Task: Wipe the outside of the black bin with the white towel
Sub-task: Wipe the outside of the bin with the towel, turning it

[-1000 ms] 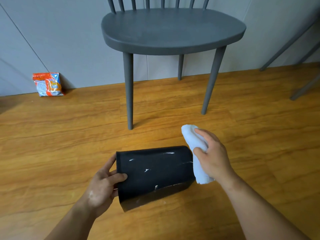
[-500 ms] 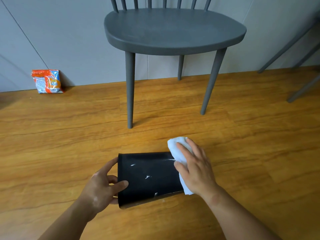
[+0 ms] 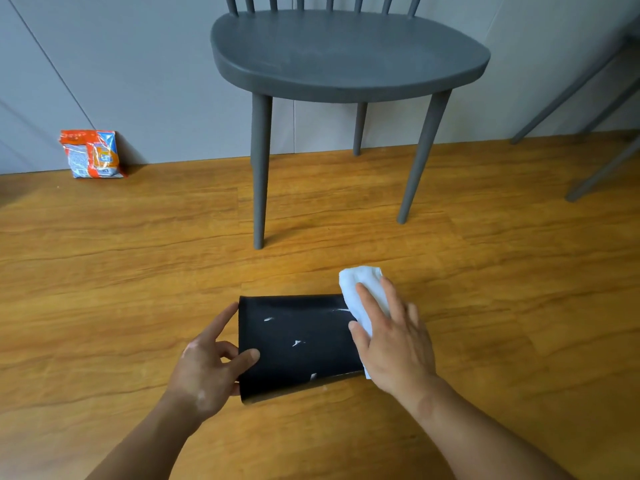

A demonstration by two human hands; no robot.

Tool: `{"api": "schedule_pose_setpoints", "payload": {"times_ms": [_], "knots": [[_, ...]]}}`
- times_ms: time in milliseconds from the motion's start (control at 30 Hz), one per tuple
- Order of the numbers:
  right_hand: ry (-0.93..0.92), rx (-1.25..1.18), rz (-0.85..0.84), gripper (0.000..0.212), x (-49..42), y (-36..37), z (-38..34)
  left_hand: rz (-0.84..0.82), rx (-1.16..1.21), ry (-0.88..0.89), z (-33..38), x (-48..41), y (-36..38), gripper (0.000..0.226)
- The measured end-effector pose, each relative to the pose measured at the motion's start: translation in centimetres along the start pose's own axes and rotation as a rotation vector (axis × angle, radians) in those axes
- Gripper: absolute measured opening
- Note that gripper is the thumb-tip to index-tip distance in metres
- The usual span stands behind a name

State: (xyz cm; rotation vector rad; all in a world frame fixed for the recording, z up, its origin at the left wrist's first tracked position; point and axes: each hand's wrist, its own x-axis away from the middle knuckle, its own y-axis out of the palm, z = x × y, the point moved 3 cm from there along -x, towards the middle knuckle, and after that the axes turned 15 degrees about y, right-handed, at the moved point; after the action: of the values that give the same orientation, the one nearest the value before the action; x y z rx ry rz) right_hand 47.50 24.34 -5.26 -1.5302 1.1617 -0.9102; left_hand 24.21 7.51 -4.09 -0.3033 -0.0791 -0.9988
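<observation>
The grey wooden chair (image 3: 346, 53) loses its spindle back at the top edge, and the slanted grey legs (image 3: 568, 98) on the right run out of view. The right hand (image 3: 394, 344) covers most of the folded white towel (image 3: 360, 282) and the right end of the black plastic bin (image 3: 298, 341). Print on the orange packet (image 3: 91, 154) is too small to read.

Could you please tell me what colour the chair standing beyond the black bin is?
The chair is dark grey all over, seen best in the head view.

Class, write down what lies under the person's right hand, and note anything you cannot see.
Under the right hand lies the white towel, pressed on the right end of the black bin. The bin surface beneath the towel is covered.
</observation>
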Motion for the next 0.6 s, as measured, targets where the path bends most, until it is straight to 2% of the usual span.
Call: {"api": "schedule_pose_setpoints", "payload": {"times_ms": [200, 333, 433, 500, 600], "knots": [[0.056, -0.037, 0.071, 0.066, 3.3, 0.7, -2.8, -0.016, 0.044, -0.041, -0.4, 0.6, 0.5, 0.082], [-0.139, -0.154, 0.023, 0.069, 9.0, 0.8, -9.3, 0.007, 0.040, -0.033, -0.4, 1.0, 1.4, 0.081], [-0.259, -0.150, 0.008, 0.071, 9.1, 0.4, -9.1, 0.014, 0.026, -0.023, -0.3, 1.2, 1.4, 0.078], [-0.187, -0.113, 0.006, 0.065, 6.4, -0.1, -5.4, 0.011, 0.043, -0.030, 0.1, 1.3, 1.3, 0.079], [0.055, -0.047, 0.059, 0.061, 1.4, -0.8, 1.4, -0.009, 0.048, -0.039, 0.4, 1.2, 1.3, 0.080]]}}
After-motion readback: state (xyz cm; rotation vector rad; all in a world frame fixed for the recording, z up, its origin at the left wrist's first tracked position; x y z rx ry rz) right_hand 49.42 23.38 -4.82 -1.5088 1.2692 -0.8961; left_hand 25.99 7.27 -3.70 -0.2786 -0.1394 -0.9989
